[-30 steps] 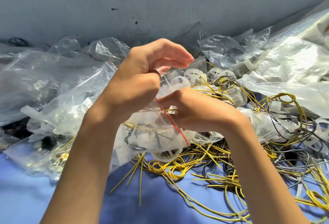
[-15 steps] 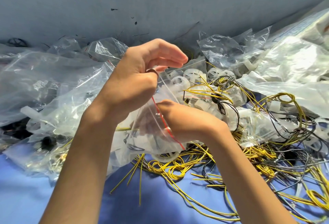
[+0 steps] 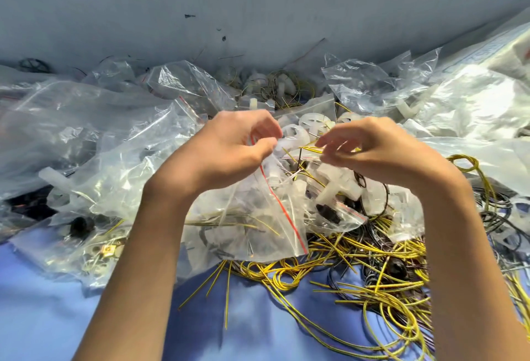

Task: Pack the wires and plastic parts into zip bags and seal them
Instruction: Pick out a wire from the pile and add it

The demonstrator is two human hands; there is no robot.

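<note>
A clear zip bag (image 3: 243,217) with a red seal line (image 3: 282,211) lies between my forearms, holding wires and white parts. My left hand (image 3: 232,148) pinches the bag's top corner at the upper end of the red line. Off the bag, my right hand (image 3: 372,151) hovers with loosely curved, blurred fingers over white plastic parts (image 3: 338,188); I see nothing held in it. Loose yellow wires (image 3: 344,274) sprawl below and to the right of the bag.
Crumpled clear bags are heaped at the left (image 3: 86,131) and right (image 3: 473,108). A second small zip bag (image 3: 341,214) with parts lies under my right wrist. Black wires (image 3: 493,211) tangle at the right. Blue cloth (image 3: 258,332) covers the table; a grey wall (image 3: 258,2) stands behind.
My right hand has let go of the bag's red seal and moved up and to the right. My left hand has dropped lower, still pinching the bag's corner.
</note>
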